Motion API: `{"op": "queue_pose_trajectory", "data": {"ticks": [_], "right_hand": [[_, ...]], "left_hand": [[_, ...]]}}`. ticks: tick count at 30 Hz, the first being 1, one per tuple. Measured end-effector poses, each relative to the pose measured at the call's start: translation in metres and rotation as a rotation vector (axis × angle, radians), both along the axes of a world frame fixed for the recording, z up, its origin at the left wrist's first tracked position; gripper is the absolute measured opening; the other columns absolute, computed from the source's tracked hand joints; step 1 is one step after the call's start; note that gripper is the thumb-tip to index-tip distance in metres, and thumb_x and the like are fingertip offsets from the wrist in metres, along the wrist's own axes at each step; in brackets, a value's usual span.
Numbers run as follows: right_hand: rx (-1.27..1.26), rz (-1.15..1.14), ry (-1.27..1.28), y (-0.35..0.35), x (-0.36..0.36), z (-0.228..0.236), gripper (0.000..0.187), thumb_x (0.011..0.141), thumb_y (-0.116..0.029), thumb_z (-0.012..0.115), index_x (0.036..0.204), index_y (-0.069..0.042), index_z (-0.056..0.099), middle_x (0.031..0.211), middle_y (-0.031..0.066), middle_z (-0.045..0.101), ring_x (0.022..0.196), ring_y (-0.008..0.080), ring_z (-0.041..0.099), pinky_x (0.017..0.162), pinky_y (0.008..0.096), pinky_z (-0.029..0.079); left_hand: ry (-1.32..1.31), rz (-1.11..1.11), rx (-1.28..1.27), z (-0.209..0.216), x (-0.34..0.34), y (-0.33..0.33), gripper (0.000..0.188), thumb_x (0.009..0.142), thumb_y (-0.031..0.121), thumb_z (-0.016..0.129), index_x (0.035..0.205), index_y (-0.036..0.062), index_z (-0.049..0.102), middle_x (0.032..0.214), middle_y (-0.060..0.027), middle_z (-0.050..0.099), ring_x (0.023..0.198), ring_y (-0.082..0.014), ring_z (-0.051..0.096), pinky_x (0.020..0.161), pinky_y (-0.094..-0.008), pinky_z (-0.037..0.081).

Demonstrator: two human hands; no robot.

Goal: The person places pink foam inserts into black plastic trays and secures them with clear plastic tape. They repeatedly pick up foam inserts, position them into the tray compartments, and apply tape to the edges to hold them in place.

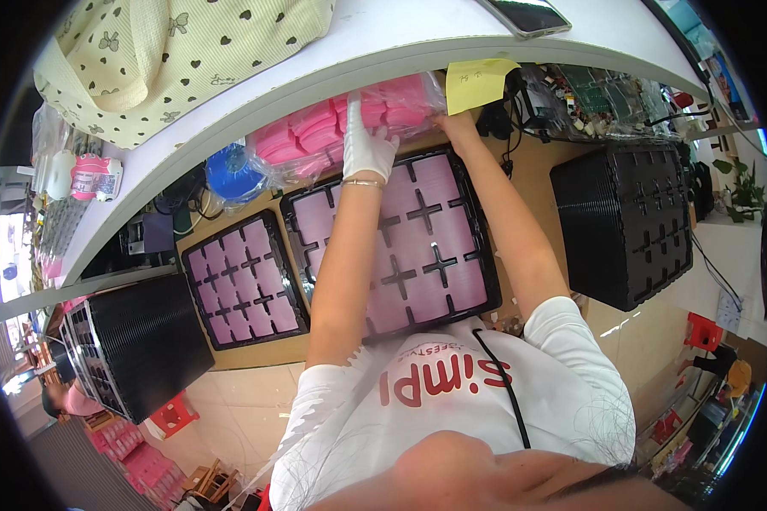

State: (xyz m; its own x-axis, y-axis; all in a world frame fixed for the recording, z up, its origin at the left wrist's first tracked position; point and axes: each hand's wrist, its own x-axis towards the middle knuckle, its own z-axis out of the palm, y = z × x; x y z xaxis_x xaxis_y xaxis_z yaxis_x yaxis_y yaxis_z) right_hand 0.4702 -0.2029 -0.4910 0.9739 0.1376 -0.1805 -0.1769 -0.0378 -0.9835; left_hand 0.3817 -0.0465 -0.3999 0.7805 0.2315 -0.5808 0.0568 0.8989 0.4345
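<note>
My left hand, in a white glove, lies over a clear plastic bag of pink sheets under the shelf. Its fingers are spread, one pointing straight up against the stacked sheets. My right hand, bare, is at the bag's right edge, its fingertips closed on the plastic and partly hidden below a yellow paper. Beneath my forearms is a black tray with plus-shaped dividers and pink-purple sheets in its compartments. A second filled black tray lies to its left.
Tall stacks of black trays stand at the right and left. A white shelf arches across the far side, bearing a patterned cloth bag and a phone. A blue roll and circuit boards sit below it.
</note>
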Motion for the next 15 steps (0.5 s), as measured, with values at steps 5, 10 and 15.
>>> {"op": "queue_pose_trajectory", "data": {"ticks": [5,10,15], "right_hand": [[-0.007,-0.036,-0.344,-0.004,-0.001,0.024,0.032,0.079,-0.01,0.07,0.108,0.001,0.063,0.094,0.007,0.068,0.084,0.0173,0.064,0.072,0.0301,0.049],[-0.523,0.221,0.004,-0.019,0.024,0.013,0.032,0.086,-0.02,0.066,0.107,0.003,0.061,0.093,0.0114,0.068,0.083,0.0189,0.067,0.069,0.0283,0.053],[0.139,0.155,0.448,-0.014,0.008,0.025,0.021,0.087,-0.012,0.066,0.101,0.001,0.057,0.079,0.0142,0.066,0.077,0.0196,0.068,0.059,0.0216,0.053]], "left_hand": [[0.039,0.013,-0.063,-0.015,0.011,0.009,0.087,0.072,0.031,0.075,0.142,0.0117,0.026,0.155,-0.0107,0.017,0.144,-0.0288,0.018,0.114,-0.0478,0.017],[-0.016,0.048,-0.225,-0.045,0.019,0.015,0.086,0.071,0.021,0.074,0.141,0.0065,0.025,0.155,-0.0128,0.014,0.144,-0.0309,0.016,0.113,-0.0494,0.02],[-0.029,0.077,-0.258,-0.041,0.015,0.011,0.095,0.071,0.028,0.078,0.144,0.0077,0.02,0.153,-0.0129,0.015,0.142,-0.0322,0.018,0.113,-0.0503,0.021]]}}
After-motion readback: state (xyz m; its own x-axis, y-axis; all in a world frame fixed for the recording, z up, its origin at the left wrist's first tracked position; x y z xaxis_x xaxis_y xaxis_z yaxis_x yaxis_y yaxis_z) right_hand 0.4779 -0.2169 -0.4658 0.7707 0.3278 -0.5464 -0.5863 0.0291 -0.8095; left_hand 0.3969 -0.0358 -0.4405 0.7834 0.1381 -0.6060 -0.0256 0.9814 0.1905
